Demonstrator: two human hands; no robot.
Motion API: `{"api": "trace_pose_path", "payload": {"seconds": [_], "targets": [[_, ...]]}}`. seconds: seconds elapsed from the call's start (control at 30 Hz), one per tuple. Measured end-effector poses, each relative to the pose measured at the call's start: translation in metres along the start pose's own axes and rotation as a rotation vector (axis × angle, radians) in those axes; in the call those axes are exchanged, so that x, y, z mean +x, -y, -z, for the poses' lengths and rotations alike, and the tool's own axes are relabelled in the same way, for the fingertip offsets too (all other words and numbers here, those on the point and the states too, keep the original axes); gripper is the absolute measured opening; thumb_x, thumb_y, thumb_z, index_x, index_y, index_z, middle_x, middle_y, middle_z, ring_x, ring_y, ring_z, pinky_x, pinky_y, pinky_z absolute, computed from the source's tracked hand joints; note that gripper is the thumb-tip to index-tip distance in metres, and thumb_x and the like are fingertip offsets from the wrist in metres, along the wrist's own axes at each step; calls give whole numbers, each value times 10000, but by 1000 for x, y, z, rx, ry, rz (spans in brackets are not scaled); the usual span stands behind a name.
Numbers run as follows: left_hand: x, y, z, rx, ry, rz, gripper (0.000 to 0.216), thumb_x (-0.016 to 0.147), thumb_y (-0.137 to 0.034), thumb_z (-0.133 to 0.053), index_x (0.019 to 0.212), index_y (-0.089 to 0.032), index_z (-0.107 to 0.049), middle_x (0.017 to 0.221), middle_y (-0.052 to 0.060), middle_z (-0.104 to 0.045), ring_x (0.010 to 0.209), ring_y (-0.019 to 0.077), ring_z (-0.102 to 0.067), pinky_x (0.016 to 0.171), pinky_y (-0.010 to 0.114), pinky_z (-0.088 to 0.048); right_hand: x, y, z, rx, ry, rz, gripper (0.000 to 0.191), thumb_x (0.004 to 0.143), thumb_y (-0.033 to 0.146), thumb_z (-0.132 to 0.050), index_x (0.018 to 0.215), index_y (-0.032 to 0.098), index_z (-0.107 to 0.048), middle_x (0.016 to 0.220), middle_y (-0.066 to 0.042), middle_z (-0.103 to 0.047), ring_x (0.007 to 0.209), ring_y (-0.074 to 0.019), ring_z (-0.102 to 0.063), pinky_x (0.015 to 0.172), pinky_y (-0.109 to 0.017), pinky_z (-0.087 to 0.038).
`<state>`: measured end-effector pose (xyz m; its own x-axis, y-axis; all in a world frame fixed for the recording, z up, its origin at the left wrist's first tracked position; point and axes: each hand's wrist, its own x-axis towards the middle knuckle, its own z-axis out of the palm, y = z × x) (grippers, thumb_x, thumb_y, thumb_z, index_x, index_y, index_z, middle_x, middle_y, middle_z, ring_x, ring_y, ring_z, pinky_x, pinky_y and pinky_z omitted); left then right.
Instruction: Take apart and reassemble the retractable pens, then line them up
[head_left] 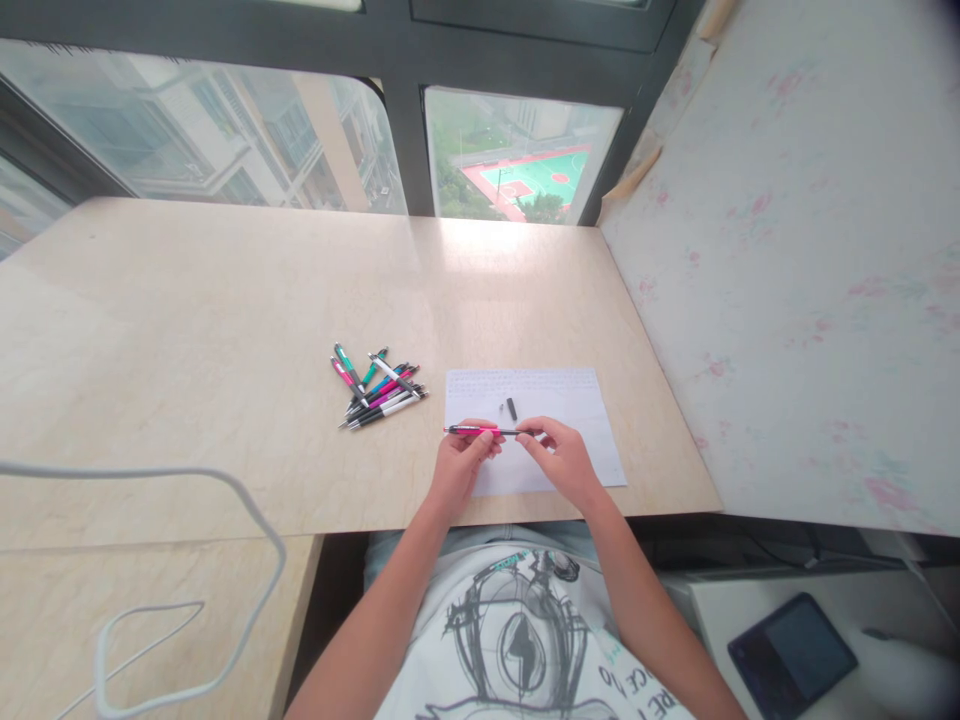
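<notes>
Both hands hold one red and black pen (484, 431) level over a white sheet of paper (559, 400) near the table's front edge. My left hand (463, 465) pinches the red barrel. My right hand (561, 458) grips the pen's dark right end with closed fingers. Two small dark pen parts (511, 407) lie on the paper just beyond the pen. A pile of several coloured pens (379, 385) lies on the table to the left of the paper, apart from both hands.
The beige stone-look table (225, 330) runs to a window at the back. A pale wall panel (795, 280) borders the table's right edge. A white cable (225, 560) loops over a lower surface at front left. A dark tablet (791, 655) lies at lower right.
</notes>
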<state>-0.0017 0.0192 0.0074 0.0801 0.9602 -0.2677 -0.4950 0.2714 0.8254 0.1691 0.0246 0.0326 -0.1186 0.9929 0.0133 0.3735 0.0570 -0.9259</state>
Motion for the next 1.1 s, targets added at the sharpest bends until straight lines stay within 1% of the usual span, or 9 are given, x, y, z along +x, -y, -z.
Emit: {"api": "trace_pose_path", "payload": {"seconds": [0.1,0.17,0.27,0.43,0.57,0.73,0.87,0.97,1.1], "targets": [[0,0,0,-11,-4,2,227,735,-316,-752,882,-152,-698,746,61,-702,664,147,-602,646,268,-445,0,1,-1,19,-10,-23,256,815,378,-622,1013,218,-655,973,-61,-706,869,-201,-646,642,-274,-492],[0,1,0,-16,-5,0,226,735,-314,-752,882,-152,-699,742,59,-701,662,147,-603,644,268,-444,0,3,-1,21,5,-47,224,865,400,-565,922,208,-665,862,-48,-709,779,-185,-647,639,-277,-487],[0,1,0,-16,5,-3,211,744,-302,-745,885,-152,-697,752,59,-703,668,141,-600,645,261,-442,0,4,0,14,22,-45,326,920,400,-480,735,197,-656,699,-32,-682,669,-168,-627,638,-282,-478],[0,0,0,-32,2,11,214,749,-303,-740,895,-154,-694,773,62,-704,675,141,-602,660,264,-451,1,1,1,-26,-23,-3,186,839,367,-592,873,212,-689,891,-49,-713,775,-185,-638,623,-272,-485],[0,0,0,-47,1,19,217,745,-305,-744,895,-157,-693,765,58,-705,681,138,-606,669,259,-452,0,2,0,-3,-19,-11,259,821,384,-617,1008,212,-669,928,-57,-710,800,-187,-646,626,-270,-494],[1,0,0,-34,9,12,209,744,-300,-744,889,-157,-696,763,59,-711,670,134,-605,660,259,-450,0,5,1,-17,16,-41,331,909,408,-494,720,201,-670,674,-25,-679,656,-170,-629,614,-276,-472],[1,1,1,-37,10,11,200,749,-291,-741,890,-156,-697,764,59,-709,675,134,-603,663,260,-450,1,2,3,-28,-20,1,187,845,365,-586,846,217,-700,835,-36,-719,735,-181,-638,623,-277,-479],[1,1,1,-40,14,10,200,754,-290,-735,893,-152,-696,759,61,-706,670,133,-601,659,260,-449,1,0,1,-12,-44,18,184,815,356,-620,911,219,-696,946,-54,-717,819,-196,-646,647,-282,-493],[0,0,0,-25,9,1,201,753,-299,-735,887,-154,-697,749,55,-701,676,138,-604,655,263,-449,1,1,-1,38,-25,-43,240,852,389,-587,993,215,-672,837,-38,-711,764,-185,-653,629,-274,-489]]}}
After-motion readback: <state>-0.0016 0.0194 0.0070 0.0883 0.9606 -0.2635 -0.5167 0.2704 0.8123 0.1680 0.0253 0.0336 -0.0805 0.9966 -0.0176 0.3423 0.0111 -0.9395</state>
